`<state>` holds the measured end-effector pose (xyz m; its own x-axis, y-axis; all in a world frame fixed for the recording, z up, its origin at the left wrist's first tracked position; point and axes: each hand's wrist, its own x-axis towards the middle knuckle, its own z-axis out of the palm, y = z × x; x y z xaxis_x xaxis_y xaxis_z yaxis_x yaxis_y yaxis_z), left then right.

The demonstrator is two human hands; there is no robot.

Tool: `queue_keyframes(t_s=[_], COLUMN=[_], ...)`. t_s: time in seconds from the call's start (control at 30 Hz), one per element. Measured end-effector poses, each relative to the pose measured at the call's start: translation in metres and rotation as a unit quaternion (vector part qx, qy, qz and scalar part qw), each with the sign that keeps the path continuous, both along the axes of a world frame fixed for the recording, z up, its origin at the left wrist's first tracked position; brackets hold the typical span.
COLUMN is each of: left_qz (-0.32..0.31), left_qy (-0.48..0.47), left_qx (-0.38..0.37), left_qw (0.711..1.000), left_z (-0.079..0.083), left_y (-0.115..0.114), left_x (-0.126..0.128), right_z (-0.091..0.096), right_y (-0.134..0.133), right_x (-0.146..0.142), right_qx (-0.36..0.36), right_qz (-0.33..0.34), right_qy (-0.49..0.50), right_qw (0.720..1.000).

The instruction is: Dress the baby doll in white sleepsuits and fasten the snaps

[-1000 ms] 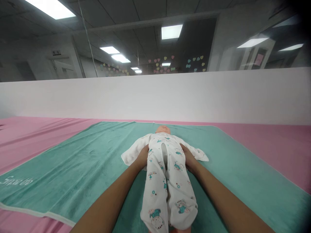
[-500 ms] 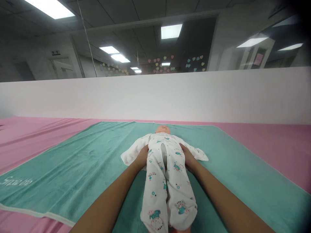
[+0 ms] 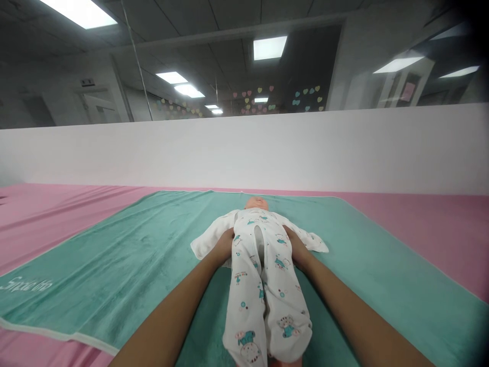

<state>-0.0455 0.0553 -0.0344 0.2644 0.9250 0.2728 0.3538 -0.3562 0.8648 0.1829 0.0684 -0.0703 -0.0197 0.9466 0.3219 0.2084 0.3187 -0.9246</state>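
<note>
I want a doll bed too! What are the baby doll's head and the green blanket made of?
The baby doll's head looks like smooth plastic or vinyl, from its even sheen. The green blanket looks like soft plush fleece, its pile showing brushed streaks.

doll (image 3: 256, 203) mostly hidden by sleepsuit (image 3: 263, 285)

two hands (image 3: 223, 248) (image 3: 298, 250), one baby doll (image 3: 256, 203), one towel (image 3: 114, 255)
</note>
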Motion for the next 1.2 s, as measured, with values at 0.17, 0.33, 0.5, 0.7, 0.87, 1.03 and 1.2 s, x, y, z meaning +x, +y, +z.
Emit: queue_keyframes(t_s=[0.17, 0.33, 0.5, 0.7, 0.87, 1.03, 1.2], left_qz=[-0.009, -0.009, -0.013, -0.005, -0.014, -0.024, -0.020], left_qy=[-0.015, -0.005, 0.001, 0.037, 0.028, 0.006, 0.012], left_qx=[-0.001, 0.001, 0.013, 0.027, 0.030, 0.021, 0.019], left_qw=[1.000, 1.000, 1.000, 0.999, 0.999, 0.999, 1.000], left_z=[-0.0026, -0.0032, -0.0058, -0.0075, -0.0070, -0.0072, -0.0072], left_y=[0.0015, 0.0027, 0.0055, 0.0077, 0.0058, 0.0041, 0.0050], left_x=[-0.0016, -0.0016, -0.0025, -0.0034, -0.0035, -0.0042, -0.0048], right_z=[-0.0013, -0.0021, -0.0014, -0.0011, 0.0003, -0.0021, -0.0048], right_y=[0.0003, 0.0014, 0.0015, 0.0016, 0.0004, 0.0018, 0.0049], right_x=[0.0001, 0.0009, 0.0013, 0.0024, 0.0025, 0.0019, 0.0022], right_qx=[0.004, 0.004, 0.005, -0.001, 0.002, 0.008, 0.013], right_qz=[0.001, 0.001, 0.000, -0.012, -0.015, -0.014, -0.014], right_qy=[0.006, -0.007, -0.024, -0.052, -0.045, -0.046, -0.049], right_qw=[1.000, 1.000, 1.000, 0.999, 0.999, 0.999, 0.999])
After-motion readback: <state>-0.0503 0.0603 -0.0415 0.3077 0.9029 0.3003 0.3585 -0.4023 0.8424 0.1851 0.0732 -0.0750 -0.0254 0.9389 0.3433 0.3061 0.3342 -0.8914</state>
